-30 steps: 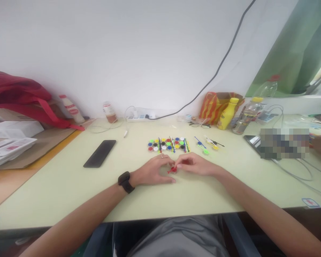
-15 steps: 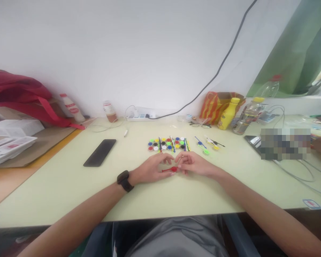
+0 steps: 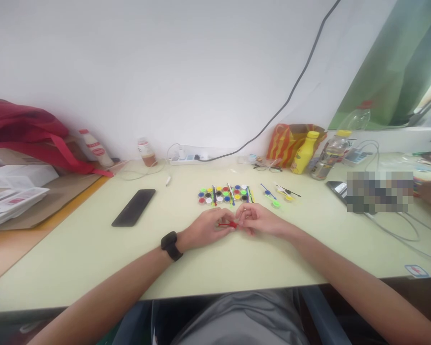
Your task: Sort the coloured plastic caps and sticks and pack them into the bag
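Head camera, our only view: picture a clock centred on the small red piece (image 3: 232, 224), sitting low over the table (image 3: 201, 268) right between our two hands. It looks like a little disc with a thin arm poking out toward 9 o'clock. Our left hand (image 3: 209, 227) comes in from 9, thumb and fingers curved around either side of it, and our right hand (image 3: 259, 219) comes in from 3 with its fingertips bunched just beside the disc. Honestly, we can't tell if either one is really clamped on it or just touching; the fingers hide the contact. Handling-wise, we'd guess it's light, stiff plastic, maybe a bit slick, and that skinny arm is probably the bit that'd bend or snap. So we'd pinch the disc by its rim, thumb against fingertip, and not lever on the arm. Up at 12 there's a block of coloured discs (image 3: 227, 199) with thin sticks across it, and around 2 lie a blue piece (image 3: 268, 192), a green piece (image 3: 276, 204) and a black-and-yellow piece (image 3: 288, 192). The phone (image 3: 134, 208) is well apart, roughly at 9.
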`<state>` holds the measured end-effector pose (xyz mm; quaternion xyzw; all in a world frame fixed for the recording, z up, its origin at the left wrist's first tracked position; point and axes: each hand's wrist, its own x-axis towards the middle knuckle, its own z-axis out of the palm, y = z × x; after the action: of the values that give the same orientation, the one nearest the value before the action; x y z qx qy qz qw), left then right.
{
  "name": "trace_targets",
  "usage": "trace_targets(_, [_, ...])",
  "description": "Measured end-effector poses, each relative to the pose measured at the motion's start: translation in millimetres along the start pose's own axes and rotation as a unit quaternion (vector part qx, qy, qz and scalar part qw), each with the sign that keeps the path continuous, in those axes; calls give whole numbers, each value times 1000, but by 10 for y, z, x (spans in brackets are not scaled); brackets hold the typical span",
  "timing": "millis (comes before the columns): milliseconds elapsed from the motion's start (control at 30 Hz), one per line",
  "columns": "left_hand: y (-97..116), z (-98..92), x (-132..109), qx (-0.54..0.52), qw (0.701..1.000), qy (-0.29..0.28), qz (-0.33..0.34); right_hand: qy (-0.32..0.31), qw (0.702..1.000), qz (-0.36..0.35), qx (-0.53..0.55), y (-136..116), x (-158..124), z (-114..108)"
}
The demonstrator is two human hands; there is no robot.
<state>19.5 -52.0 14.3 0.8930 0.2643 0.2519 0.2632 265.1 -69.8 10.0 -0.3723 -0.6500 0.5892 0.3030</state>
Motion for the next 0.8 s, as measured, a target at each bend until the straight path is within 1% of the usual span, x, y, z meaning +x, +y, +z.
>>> trace_targets(133, [-27,-3,-1,30,1000,-4,-7,8,1000,6,-10,34,13,13])
trace_targets(267, [-37,-1,6,50,999,1,-3,-1,999,7,-35,30,18,24])
trace_targets(367, [-42,4,13,60,998,10,-1,29,997,-2,-70,20,27,20])
trace_targets(467, [-48,8,17,80,997,17,-2,54,992,-33,-112,18,37,15])
trace_targets(600, [-45,7,14,89,996,17,0,64,986,-54,-143,29,36,13])
trace_targets(800, [-2,-2,0,77,997,6,27,77,980,-63,-170,68,30,-36])
